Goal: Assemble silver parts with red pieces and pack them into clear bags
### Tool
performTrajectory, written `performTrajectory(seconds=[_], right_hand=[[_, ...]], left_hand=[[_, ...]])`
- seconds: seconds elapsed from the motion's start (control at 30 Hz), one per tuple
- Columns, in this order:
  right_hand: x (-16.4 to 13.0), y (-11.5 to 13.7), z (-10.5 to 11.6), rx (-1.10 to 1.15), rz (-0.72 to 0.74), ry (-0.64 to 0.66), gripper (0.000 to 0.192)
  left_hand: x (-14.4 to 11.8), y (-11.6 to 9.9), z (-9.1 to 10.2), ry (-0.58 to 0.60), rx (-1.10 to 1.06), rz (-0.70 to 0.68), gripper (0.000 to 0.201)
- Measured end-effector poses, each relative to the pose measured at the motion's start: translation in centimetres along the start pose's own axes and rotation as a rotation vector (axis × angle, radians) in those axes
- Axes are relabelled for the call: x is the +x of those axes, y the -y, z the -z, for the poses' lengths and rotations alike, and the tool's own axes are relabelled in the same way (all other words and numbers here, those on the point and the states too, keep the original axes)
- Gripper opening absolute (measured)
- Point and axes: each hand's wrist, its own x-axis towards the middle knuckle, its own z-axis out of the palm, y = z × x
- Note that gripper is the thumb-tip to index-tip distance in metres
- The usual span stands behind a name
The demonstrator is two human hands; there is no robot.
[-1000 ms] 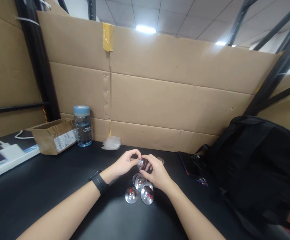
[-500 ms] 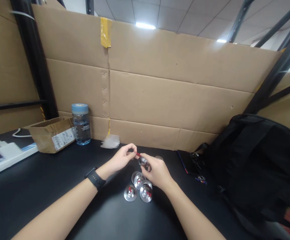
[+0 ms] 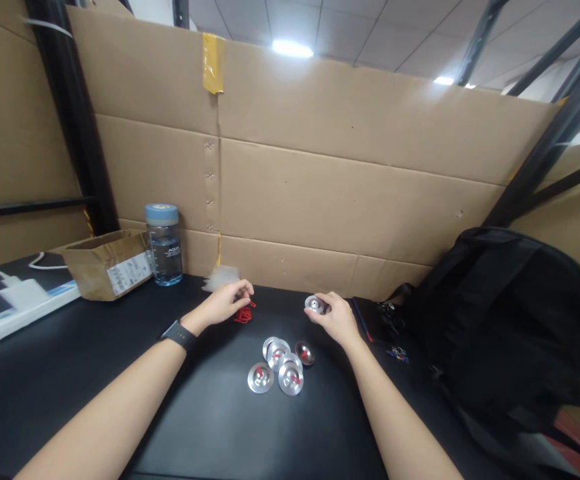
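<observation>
My left hand (image 3: pixel 226 303) is closed in a pinch, and a red elastic loop (image 3: pixel 253 305) shows at its fingertips. Just beneath those fingers is a small pile of red loops (image 3: pixel 243 316) on the black table. My right hand (image 3: pixel 339 320) grips a silver finger cymbal (image 3: pixel 313 305) by its edge; its domed middle has a hole, and no red shows on it. Between my forearms lie several more finger cymbals (image 3: pixel 291 379), some overlapping, with red loops at their centres. One of them, a darker-looking cymbal (image 3: pixel 305 353), lies nearest my right hand.
At the back left stand a blue-lidded bottle (image 3: pixel 165 250), an opened cardboard box (image 3: pixel 105 267) and a white power strip (image 3: pixel 25 313). A crumpled clear plastic bag (image 3: pixel 220 277) lies by the cardboard wall (image 3: pixel 290 200). On the right sit a black backpack (image 3: pixel 505 320) and a keyring (image 3: pixel 398 355).
My hands have moved apart, the left leftward to the red loops, the right to the right. The right now holds a cymbal without red; a red-looped one shows on the table.
</observation>
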Motion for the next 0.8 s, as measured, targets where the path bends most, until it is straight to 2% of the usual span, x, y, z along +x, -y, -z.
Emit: performTrajectory(seconds=[0.23, 0.33, 0.43, 0.57, 0.8], right_hand=[[0.3, -2.6, -1.4, 0.037, -0.073, 0.095, 0.044], [0.2, -3.0, -1.8, 0.027, -0.065, 0.146, 0.042], [0.3, -3.2, -2.1, 0.001, -0.052, 0.195, 0.042], [0.6, -3.7, -2.5, -0.026, -0.04, 0.234, 0.04], [0.7, -4.2, -2.8, -0.012, -0.032, 0.25, 0.041]], left_hand=[[-0.3, 2.3, -0.1, 0.068, 0.173, 0.03, 0.016], [-0.4, 2.6, 0.0, 0.075, 0.212, 0.05, 0.017], [-0.2, 2.2, 0.0, 0.032, 0.243, 0.028, 0.016], [-0.1, 0.3, -0.8, 0.058, 0.271, -0.058, 0.017], [-1.0, -5.6, -4.7, 0.208, 0.163, -0.25, 0.021]])
